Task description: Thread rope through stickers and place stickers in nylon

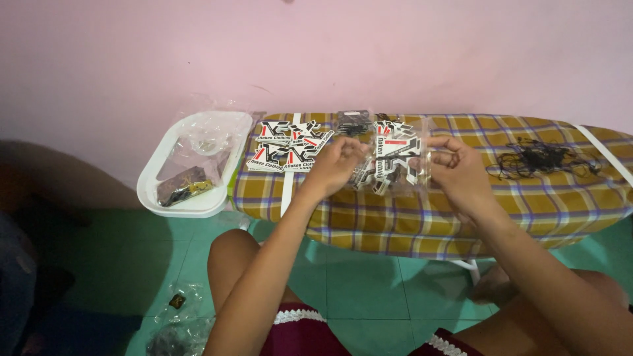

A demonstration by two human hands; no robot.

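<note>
My left hand (335, 165) and my right hand (456, 170) are raised over a low board covered in yellow plaid cloth (422, 217). Between them I hold a clear plastic bag (390, 158) with black, white and red die-cut tags inside. The left hand's fingers pinch the bag's left edge; the right hand grips its right side. A pile of the same printed tags (287, 146) lies on the cloth just left of my left hand. A small clear packet of dark pieces (352, 122) sits behind the bag.
A white plastic tray (155, 187) with plastic bags and a dark packet stands left of the board. A tangle of black string (541, 158) lies on the cloth at the right. Crumpled plastic bags (177, 323) lie on the green tiled floor by my knee. A pink wall rises behind.
</note>
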